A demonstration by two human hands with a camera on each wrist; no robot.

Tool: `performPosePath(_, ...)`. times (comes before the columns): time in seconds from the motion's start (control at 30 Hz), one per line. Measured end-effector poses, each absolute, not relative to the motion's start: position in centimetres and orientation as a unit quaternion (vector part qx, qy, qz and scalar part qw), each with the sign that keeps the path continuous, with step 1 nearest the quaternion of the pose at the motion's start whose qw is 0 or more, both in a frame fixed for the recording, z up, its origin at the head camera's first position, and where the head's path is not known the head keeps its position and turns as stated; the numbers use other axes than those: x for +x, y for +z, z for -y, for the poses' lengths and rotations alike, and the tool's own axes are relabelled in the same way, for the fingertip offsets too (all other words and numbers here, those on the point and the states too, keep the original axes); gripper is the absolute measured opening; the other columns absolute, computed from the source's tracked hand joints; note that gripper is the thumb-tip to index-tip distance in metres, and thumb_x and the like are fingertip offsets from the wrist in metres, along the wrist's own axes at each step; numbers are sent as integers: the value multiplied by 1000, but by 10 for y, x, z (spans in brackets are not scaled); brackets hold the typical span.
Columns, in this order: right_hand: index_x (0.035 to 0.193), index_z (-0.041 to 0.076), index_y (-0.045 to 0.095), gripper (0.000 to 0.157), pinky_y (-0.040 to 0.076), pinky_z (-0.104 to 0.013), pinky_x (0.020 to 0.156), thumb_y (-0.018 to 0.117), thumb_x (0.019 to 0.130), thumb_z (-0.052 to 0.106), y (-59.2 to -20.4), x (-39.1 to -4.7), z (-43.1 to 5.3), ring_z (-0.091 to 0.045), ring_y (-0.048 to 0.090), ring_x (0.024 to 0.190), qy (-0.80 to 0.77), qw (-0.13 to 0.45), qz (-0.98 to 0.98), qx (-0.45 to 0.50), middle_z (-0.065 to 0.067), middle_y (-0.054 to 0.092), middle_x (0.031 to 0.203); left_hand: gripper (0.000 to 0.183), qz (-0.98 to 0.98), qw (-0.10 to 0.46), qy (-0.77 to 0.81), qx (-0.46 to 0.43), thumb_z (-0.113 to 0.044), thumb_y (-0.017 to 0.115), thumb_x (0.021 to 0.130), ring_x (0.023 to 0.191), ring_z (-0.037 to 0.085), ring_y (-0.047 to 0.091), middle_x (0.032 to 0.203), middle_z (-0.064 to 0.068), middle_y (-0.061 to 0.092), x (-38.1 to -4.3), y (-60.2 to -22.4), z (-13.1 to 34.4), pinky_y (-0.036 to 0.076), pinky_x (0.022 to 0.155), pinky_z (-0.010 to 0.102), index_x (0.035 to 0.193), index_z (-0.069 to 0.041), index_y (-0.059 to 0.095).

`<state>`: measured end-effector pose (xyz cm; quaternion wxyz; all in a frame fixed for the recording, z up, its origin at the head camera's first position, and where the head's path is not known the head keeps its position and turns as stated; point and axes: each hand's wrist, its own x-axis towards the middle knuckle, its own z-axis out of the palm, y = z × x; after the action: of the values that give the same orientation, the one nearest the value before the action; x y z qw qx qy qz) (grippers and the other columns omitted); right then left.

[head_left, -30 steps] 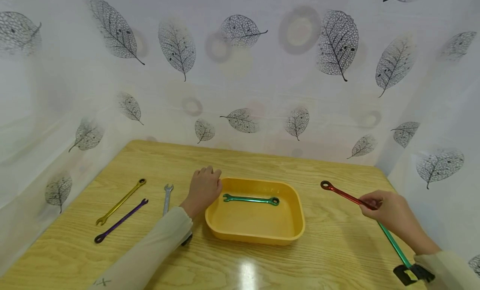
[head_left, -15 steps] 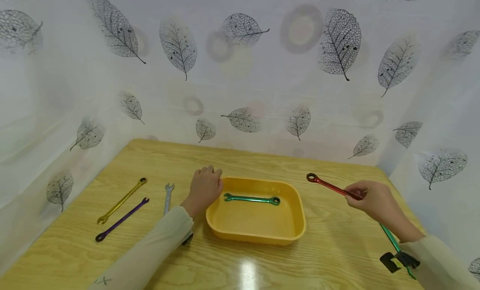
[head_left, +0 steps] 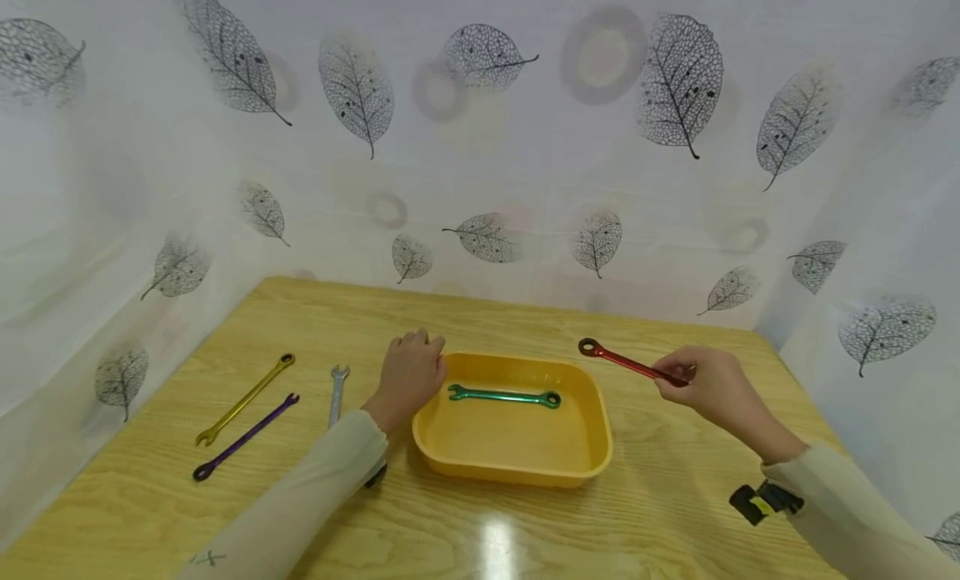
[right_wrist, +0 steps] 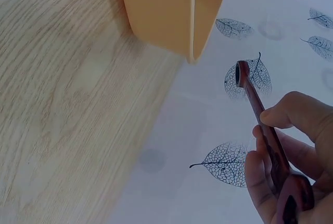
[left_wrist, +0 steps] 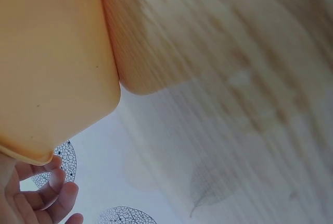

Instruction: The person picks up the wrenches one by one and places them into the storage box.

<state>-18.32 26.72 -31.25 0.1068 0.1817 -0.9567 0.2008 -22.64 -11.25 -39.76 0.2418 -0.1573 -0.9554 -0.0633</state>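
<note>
My right hand (head_left: pixel 705 384) pinches a red wrench (head_left: pixel 622 362) between thumb and fingers, its ring end pointing left. That wrench (right_wrist: pixel 265 130) hangs above the table, just right of the yellow tray (head_left: pixel 517 477), and does not touch it. In the tray lies a green wrench (head_left: pixel 504 395), flat near the back wall. My left hand (head_left: pixel 408 376) grips the tray's back left corner. The left wrist view shows the left fingers (left_wrist: pixel 52 190) curled at the tray's rim.
Left of the left arm lie a yellow wrench (head_left: pixel 243 401), a purple wrench (head_left: pixel 246 437) and a silver wrench (head_left: pixel 337 392), partly covered by the sleeve. A leaf-patterned curtain (head_left: pixel 525 163) stands behind the wooden table (head_left: pixel 637 530).
My right hand has carried the red wrench left toward the tray. Another green wrench on the table at right is now hidden behind the right arm. The left hand stays put.
</note>
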Motion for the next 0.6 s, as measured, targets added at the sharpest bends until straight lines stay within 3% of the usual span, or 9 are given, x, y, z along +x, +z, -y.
performPosePath(0.6, 84, 6, 73, 9, 44, -22, 55, 69, 77, 2, -312, -194, -230, -3, 50, 61, 223, 79, 940, 246, 2, 62, 71, 8, 955, 244, -63, -158, -16, 62, 85, 68, 22, 55, 75, 8, 56, -228, -400, 113, 49, 69, 41, 85, -8, 61)
